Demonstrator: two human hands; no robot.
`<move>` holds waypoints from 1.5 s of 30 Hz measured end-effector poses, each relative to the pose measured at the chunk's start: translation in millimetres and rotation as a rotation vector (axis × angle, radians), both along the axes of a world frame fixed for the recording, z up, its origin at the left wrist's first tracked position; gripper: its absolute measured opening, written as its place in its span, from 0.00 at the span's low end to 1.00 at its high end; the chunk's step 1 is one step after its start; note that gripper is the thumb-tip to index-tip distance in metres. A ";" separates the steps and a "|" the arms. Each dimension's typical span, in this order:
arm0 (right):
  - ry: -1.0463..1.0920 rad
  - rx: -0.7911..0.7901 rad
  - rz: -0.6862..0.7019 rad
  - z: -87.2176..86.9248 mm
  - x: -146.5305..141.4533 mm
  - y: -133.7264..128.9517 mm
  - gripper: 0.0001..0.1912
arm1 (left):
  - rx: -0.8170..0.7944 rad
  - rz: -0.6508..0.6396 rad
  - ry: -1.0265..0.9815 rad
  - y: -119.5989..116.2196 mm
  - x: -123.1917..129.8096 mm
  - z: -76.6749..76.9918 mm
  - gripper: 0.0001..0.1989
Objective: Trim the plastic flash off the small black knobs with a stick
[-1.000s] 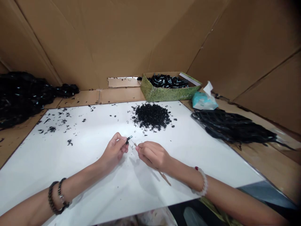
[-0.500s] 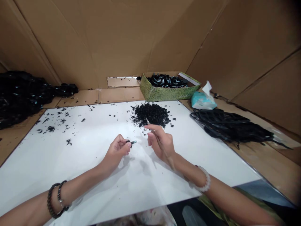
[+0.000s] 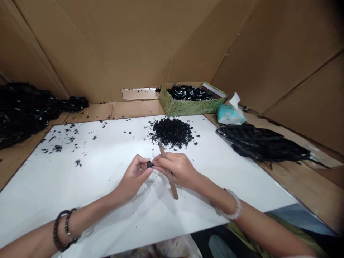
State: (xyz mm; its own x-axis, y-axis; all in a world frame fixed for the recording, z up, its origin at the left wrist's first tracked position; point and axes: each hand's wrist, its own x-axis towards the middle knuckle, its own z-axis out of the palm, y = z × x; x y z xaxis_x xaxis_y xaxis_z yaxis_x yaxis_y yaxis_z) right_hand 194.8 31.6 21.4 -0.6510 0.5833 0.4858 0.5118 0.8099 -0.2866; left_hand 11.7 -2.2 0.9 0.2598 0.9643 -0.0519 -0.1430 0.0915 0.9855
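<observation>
Over the middle of the white board (image 3: 102, 200), my left hand (image 3: 134, 176) pinches a small black piece (image 3: 149, 164) between thumb and fingers. My right hand (image 3: 181, 169) meets it from the other side, fingertips at the end of that piece. Held across the right hand is a slim pointed tool with a brown handle (image 3: 172, 184), its tip aimed away from me. A heap of tiny black rings and bits (image 3: 172, 132) lies just beyond both hands.
Behind the board stands a green patterned box (image 3: 193, 106) full of black pieces with shiny pins. A tissue pack (image 3: 231, 114) and black strips (image 3: 268, 145) lie at right. A black heap (image 3: 25, 111) sits at left. Cardboard walls (image 3: 134, 43) enclose the table.
My right hand has moved left and down to the black piece, and its fingers have closed at the piece's end. The tool has swung to a steeper angle. My left hand has barely moved.
</observation>
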 end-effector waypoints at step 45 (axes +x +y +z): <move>0.584 -0.247 -0.038 8.1 -6.8 5.8 0.03 | -0.094 0.094 -0.116 0.4 3.7 -2.4 0.14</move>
State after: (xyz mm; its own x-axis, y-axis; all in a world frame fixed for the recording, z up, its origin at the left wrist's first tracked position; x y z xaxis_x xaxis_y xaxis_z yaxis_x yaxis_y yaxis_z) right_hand 188.0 37.3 29.4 -0.2958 0.7412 0.6026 0.2420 0.6683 -0.7034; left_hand 15.4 -1.8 -1.5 0.1778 0.9770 -0.1175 -0.2674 0.1629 0.9497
